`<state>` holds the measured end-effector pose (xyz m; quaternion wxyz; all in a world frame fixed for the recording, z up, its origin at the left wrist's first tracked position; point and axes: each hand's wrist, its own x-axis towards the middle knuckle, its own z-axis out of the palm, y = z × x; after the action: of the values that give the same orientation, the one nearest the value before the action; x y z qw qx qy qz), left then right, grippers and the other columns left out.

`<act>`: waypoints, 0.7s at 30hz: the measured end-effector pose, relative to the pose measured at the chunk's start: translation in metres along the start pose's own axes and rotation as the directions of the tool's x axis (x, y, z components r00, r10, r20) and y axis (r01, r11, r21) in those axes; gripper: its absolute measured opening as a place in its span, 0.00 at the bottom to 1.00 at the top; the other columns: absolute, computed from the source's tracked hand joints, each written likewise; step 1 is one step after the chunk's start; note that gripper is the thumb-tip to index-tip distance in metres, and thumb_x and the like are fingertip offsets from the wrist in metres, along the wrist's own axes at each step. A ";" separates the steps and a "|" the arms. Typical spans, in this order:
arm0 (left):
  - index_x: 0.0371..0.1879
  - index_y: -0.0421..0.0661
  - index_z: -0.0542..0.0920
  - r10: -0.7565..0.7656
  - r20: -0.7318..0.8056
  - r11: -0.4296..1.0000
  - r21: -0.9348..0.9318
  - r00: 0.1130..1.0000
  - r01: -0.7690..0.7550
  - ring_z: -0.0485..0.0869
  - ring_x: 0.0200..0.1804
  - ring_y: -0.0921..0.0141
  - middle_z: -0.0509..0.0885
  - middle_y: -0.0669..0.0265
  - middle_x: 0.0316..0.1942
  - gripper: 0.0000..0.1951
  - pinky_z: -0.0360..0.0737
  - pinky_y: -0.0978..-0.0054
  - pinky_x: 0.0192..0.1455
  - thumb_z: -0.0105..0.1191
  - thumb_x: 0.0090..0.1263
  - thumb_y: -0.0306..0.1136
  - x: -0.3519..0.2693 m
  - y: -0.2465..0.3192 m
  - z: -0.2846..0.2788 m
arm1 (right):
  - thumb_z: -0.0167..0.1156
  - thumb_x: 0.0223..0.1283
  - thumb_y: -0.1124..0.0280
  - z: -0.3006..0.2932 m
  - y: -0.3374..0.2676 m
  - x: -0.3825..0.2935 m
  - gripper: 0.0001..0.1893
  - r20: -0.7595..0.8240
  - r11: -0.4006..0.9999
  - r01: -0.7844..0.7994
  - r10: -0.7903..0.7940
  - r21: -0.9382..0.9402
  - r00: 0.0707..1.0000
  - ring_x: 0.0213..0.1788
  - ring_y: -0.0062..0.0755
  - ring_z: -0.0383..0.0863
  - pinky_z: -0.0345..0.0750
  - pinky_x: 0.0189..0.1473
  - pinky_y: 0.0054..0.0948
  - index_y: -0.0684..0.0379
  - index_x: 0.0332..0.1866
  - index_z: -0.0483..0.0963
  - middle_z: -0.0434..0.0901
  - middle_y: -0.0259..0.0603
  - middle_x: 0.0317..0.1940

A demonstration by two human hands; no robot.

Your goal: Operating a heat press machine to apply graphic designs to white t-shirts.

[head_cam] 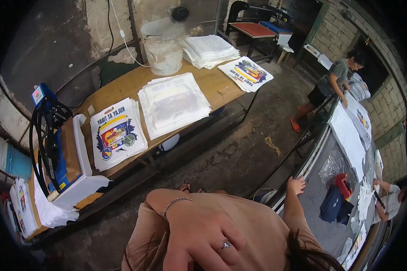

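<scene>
My left hand, with a chain bracelet and a ring, is raised close before my chest. Its fingers bend down past the bottom edge, so whether it holds anything is hidden. Out to the side, my right hand rests on the rail of a long grey-topped table, fingers apart and nothing in them. Past that hand lie a clear plastic sheet and dark blue cloth with a red item beside it. White fabric stretches along the table's far part.
A wooden table bears mirrored printed transfer sheets, a stack of white sheets, a bucket and a blue heat press. Another press stands behind. One person leans over the fabric; another is across the table.
</scene>
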<state>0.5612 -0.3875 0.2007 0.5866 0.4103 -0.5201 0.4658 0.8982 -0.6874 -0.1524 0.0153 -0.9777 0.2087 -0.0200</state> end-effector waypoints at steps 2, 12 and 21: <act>0.59 0.69 0.73 -0.057 0.166 0.994 -0.079 0.984 0.071 0.68 0.17 0.79 0.75 0.70 0.19 0.17 0.60 0.84 0.20 0.50 0.72 0.45 -0.002 0.001 -0.006 | 0.58 0.57 0.51 0.000 0.000 0.000 0.35 0.002 1.000 -0.006 0.006 0.002 1.000 0.71 0.50 0.56 0.59 0.64 0.61 0.46 0.70 0.56 0.60 0.49 0.68; 0.59 0.72 0.73 0.117 -0.142 0.993 0.033 0.983 -0.114 0.64 0.15 0.81 0.73 0.72 0.18 0.16 0.60 0.85 0.21 0.50 0.73 0.46 -0.019 -0.015 0.021 | 0.58 0.56 0.51 0.001 0.001 -0.003 0.35 -0.051 1.000 0.018 -0.018 -0.012 0.999 0.68 0.49 0.60 0.61 0.62 0.61 0.48 0.68 0.58 0.65 0.48 0.61; 0.57 0.70 0.74 0.057 0.126 0.996 -0.068 0.990 -0.049 0.61 0.13 0.82 0.67 0.74 0.15 0.15 0.54 0.84 0.19 0.50 0.73 0.44 -0.012 -0.008 0.007 | 0.58 0.56 0.50 0.001 0.001 -0.001 0.35 -0.033 1.000 0.008 -0.008 0.003 0.999 0.69 0.50 0.58 0.59 0.64 0.61 0.47 0.69 0.58 0.63 0.49 0.64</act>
<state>0.5669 -0.3971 0.1898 0.5526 0.4061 -0.5820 0.4370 0.8969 -0.6881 -0.1538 0.0133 -0.9780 0.2050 -0.0364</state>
